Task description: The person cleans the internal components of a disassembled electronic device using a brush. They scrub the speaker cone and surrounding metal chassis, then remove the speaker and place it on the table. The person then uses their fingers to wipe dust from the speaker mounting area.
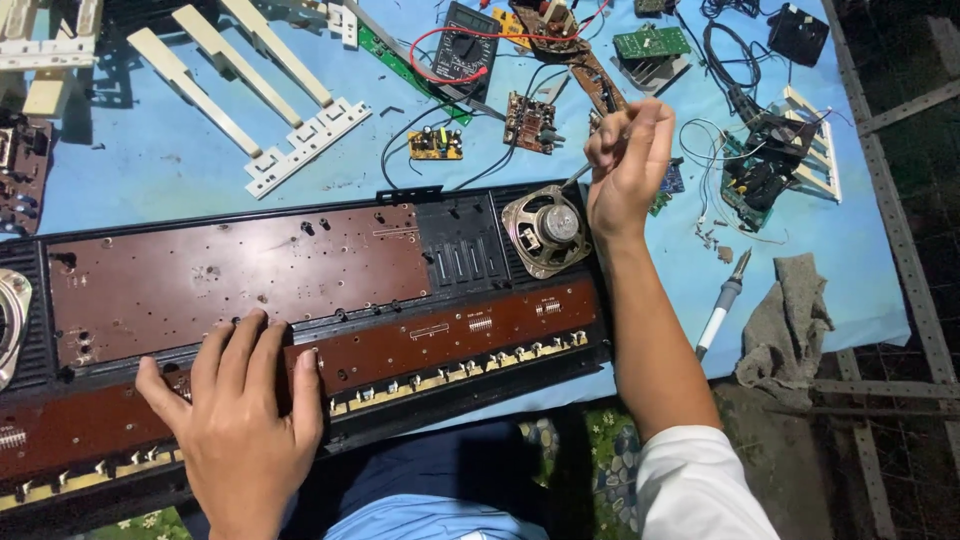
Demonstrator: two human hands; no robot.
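Head view: an opened electronic keyboard chassis (300, 300) lies face down across a blue work surface (150, 150), with its brown circuit boards (230, 275) exposed. The left hand (235, 405) rests palm down on the lower front edge of the chassis, fingers spread and laid flat on the lower brown board; it grips nothing. The right hand (625, 160) is raised above the right end of the chassis, fingers curled tightly around a thin metal tool (578, 175), which angles down toward the round speaker (547, 228) mounted at that end. The tool's tip lies just beside the speaker's upper right rim; contact cannot be confirmed. A soldering iron (722, 303) lies on the surface to the right of the forearm, near a crumpled grey rag (790, 320). Beyond the chassis, a black multimeter (470, 42) with red and black leads sits among several loose small circuit boards (530, 122). Detached white key strips (250, 90) lie at upper left. A tangle of wires and a further board (760, 165) sit at upper right.
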